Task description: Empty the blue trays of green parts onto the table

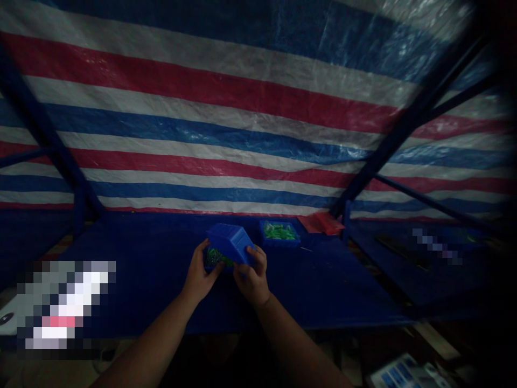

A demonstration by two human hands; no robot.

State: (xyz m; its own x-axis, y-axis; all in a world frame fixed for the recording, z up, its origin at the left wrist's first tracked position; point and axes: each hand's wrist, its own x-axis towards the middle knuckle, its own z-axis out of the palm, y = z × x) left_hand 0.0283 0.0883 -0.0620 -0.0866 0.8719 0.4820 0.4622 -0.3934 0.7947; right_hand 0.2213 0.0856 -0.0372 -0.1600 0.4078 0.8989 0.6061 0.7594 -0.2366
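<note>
Both hands are up at centre, just above the near half of the table (141, 280). Left hand (198, 277) and right hand (252, 280) each have their grip clamped on one blue bin (231, 241): left at its lower left edge, right on its right end. The bin sits between and just beyond the hands, tilted, with its mouth down-left toward the left hand. Its long axis runs roughly left to right. Green pieces (216, 257) show in the mouth, nearest the left thumb. A second blue tray (279, 233) of green pieces lies behind right, nearer the right hand. Red bag (322, 222) beyond it. Striped tarp (222, 134) behind. The light is dim.
</note>
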